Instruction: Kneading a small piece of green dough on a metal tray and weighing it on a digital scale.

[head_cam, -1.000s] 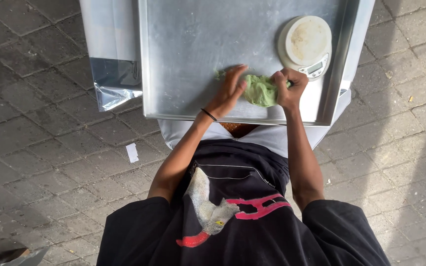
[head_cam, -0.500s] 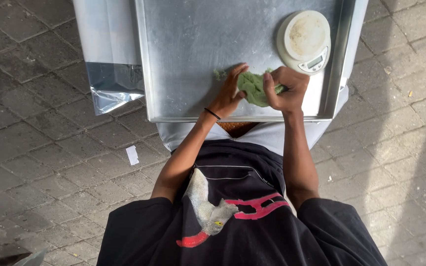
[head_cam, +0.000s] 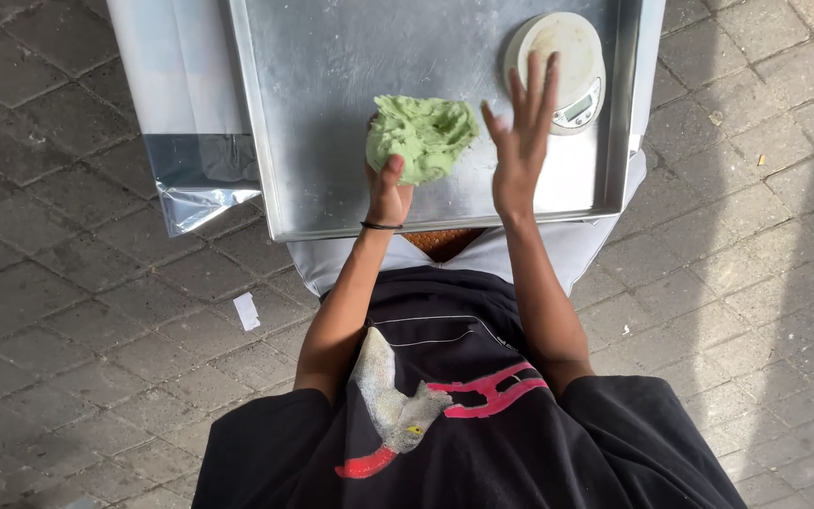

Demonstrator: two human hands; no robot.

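Left hand (head_cam: 388, 193): raised over the metal tray (head_cam: 332, 141), grip closed on the green dough (head_cam: 423, 137).
Right hand (head_cam: 523, 141): flat, fingers spread, holding nothing, beside the dough.
Dough: irregular lump, long axis left-right.

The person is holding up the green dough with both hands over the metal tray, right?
Not quite. The head view shows only the left hand holding up the green dough over the metal tray. The right hand is open, fingers spread, beside the dough and apart from it.
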